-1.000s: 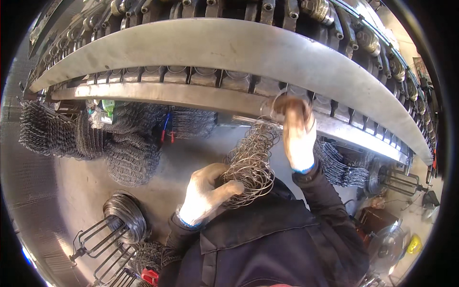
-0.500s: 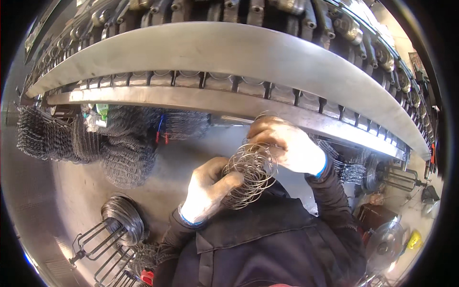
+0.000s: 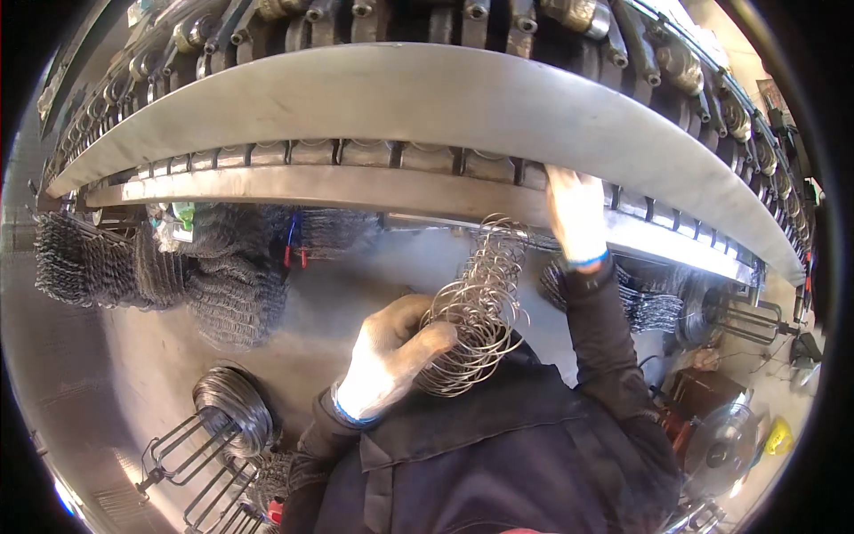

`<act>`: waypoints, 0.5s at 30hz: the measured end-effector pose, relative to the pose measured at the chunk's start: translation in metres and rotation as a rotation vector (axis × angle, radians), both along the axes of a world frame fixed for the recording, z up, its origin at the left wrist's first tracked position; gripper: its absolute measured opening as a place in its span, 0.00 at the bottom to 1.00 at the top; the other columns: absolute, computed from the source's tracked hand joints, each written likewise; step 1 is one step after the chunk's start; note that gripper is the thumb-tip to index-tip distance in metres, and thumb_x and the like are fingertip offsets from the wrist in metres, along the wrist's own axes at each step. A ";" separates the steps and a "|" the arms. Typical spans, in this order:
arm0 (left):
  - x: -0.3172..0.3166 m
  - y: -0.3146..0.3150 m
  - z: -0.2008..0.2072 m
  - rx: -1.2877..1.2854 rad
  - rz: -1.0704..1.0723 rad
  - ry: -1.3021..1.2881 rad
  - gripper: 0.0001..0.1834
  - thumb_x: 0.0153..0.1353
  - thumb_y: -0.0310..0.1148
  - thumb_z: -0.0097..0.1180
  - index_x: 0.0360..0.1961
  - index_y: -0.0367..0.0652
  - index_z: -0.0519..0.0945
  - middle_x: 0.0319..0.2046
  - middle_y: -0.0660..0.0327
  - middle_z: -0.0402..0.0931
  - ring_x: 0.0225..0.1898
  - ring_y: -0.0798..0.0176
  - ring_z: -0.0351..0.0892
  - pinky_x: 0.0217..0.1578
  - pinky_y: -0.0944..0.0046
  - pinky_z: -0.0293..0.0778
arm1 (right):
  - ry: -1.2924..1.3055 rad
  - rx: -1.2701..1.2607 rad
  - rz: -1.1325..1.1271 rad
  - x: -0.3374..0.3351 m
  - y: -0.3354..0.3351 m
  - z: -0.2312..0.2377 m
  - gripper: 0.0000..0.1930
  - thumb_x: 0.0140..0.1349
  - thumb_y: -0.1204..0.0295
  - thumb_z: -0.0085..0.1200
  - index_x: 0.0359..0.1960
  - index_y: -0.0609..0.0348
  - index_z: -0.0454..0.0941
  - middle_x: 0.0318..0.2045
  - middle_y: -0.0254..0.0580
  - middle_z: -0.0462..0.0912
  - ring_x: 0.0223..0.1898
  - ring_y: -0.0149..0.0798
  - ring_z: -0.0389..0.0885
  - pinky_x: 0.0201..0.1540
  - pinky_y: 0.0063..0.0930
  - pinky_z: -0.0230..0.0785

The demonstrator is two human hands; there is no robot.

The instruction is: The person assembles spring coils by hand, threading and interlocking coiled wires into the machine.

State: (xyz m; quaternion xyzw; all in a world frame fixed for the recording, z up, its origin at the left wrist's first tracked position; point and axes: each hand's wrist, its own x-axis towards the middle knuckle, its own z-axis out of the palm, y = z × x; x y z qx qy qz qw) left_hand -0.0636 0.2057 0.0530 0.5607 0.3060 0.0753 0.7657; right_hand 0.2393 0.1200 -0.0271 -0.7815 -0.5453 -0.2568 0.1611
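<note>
My left hand [image 3: 391,351], in a pale work glove with a blue cuff, is closed around a bundle of wire coils [image 3: 471,343]. The loose rings fan out past my thumb, and a narrower stretch of the springs rises toward the lower metal rail [image 3: 347,187]. My right hand [image 3: 576,214], gloved the same way, is at the slot between this rail and the broad upper metal plate [image 3: 374,93]. Its fingertips reach the plate's lower edge among the row of metal pockets [image 3: 427,158]. Motion smears that hand, and whether it holds anything is unclear.
Heaps of linked wire mesh [image 3: 236,294] hang below the rail at left, near red-tipped pliers [image 3: 294,245]. A wire spool [image 3: 233,409] sits on a rod frame at lower left. At right are more mesh [image 3: 654,307] and a clear round reel [image 3: 719,449].
My right hand has left the wire bundle and moved up and right to the slot. The upper coils now show stretched toward the rail. My left hand keeps its hold.
</note>
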 end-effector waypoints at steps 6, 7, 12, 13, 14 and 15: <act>0.019 -0.026 0.005 -0.051 0.087 0.002 0.16 0.69 0.34 0.61 0.48 0.29 0.81 0.36 0.62 0.80 0.36 0.73 0.73 0.38 0.69 0.71 | 0.784 -0.264 0.745 -0.041 -0.040 0.073 0.19 0.62 0.66 0.62 0.55 0.54 0.81 0.54 0.44 0.81 0.60 0.52 0.78 0.64 0.42 0.72; 0.023 -0.032 0.005 -0.064 0.111 -0.012 0.16 0.69 0.34 0.60 0.48 0.29 0.81 0.37 0.61 0.80 0.37 0.72 0.74 0.39 0.69 0.72 | 0.783 -0.267 0.750 -0.034 -0.045 0.072 0.19 0.62 0.66 0.62 0.55 0.54 0.81 0.54 0.44 0.81 0.60 0.52 0.78 0.64 0.42 0.72; 0.036 -0.060 0.006 -0.157 0.129 -0.018 0.17 0.69 0.34 0.60 0.50 0.29 0.81 0.39 0.60 0.81 0.40 0.71 0.75 0.43 0.68 0.73 | -0.107 -0.021 -0.077 -0.002 -0.061 0.007 0.17 0.62 0.75 0.57 0.53 0.64 0.80 0.48 0.53 0.84 0.50 0.55 0.83 0.55 0.47 0.76; 0.035 -0.062 0.002 -0.155 0.145 -0.010 0.17 0.69 0.34 0.60 0.50 0.29 0.81 0.39 0.60 0.81 0.40 0.71 0.75 0.43 0.68 0.73 | -0.096 0.070 -0.065 0.012 -0.041 0.004 0.19 0.61 0.77 0.55 0.55 0.64 0.79 0.49 0.53 0.84 0.52 0.54 0.82 0.56 0.47 0.75; 0.034 -0.063 0.000 -0.104 0.064 0.015 0.18 0.69 0.35 0.61 0.50 0.30 0.81 0.38 0.61 0.80 0.39 0.71 0.75 0.42 0.67 0.72 | -0.054 -0.076 -0.156 0.026 -0.035 -0.010 0.20 0.60 0.77 0.56 0.56 0.63 0.79 0.50 0.53 0.83 0.55 0.53 0.80 0.58 0.46 0.74; 0.035 -0.063 0.000 -0.057 -0.039 0.031 0.18 0.68 0.36 0.63 0.50 0.31 0.82 0.37 0.62 0.79 0.38 0.71 0.74 0.41 0.67 0.72 | -0.025 -0.235 -0.264 0.042 -0.035 -0.021 0.20 0.60 0.77 0.56 0.56 0.62 0.78 0.50 0.54 0.82 0.57 0.52 0.79 0.61 0.46 0.72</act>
